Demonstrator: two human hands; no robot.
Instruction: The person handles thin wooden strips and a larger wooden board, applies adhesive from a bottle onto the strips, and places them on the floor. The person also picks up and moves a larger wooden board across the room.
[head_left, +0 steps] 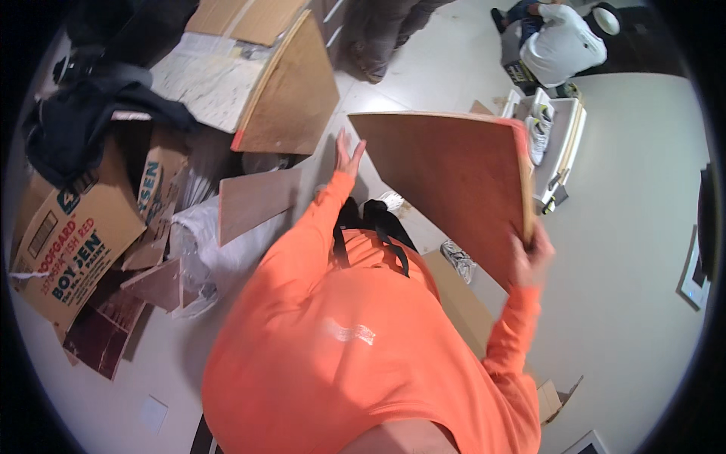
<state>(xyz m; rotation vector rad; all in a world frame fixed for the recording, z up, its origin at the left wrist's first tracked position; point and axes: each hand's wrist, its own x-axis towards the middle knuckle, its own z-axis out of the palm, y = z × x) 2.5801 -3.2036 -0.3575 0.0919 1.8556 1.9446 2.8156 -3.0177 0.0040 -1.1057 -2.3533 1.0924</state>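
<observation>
A large reddish-brown plywood board (446,174) is held tilted in front of me, its right corner and edge marked with red. My right hand (533,256) is closed round the board's right edge, with the thumb on the brown face. Beside the board's left corner, my left hand (348,157) has its fingers spread and nothing in them. Whether its fingertips touch the board, I cannot tell. Another wooden board (295,94) with a red corner leans to the left of that hand, against a white marbled surface (208,85).
Cardboard boxes (87,234), a dark cloth (83,125), wood offcuts (257,204) and white plastic sheeting (219,257) crowd the left. A person (563,45) in white crouches at the far right near a white tray (563,144) with shoes. Another person's legs (382,34) stand ahead.
</observation>
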